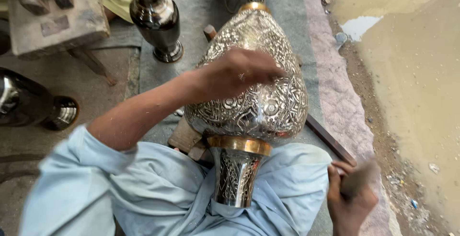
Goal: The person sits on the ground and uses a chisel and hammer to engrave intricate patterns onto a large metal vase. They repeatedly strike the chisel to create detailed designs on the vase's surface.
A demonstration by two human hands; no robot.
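Large engraved silver-coloured metal vase (261,87) with brass-coloured bands, lying on its side across the lap, flared neck (235,176) toward the body, bulging belly right under the left hand. Grey mat (292,6) spread beneath and beyond that hand. Light blue cloth sleeve (76,178) just behind the left forearm. Dark polished metal vase (155,18) standing upright, well beyond the left hand and a little to its left. Another dark shiny vessel (28,104) lying far out to the left of the same hand. Worn wooden block (52,15) further off, past that vessel. Left hand (237,73) blurred, resting flat on the engraved belly, fingers loosely spread over the curve. Right hand (352,197) down beside the neck, closed round a small dark blurred object (359,178); kind of object impossible to tell.
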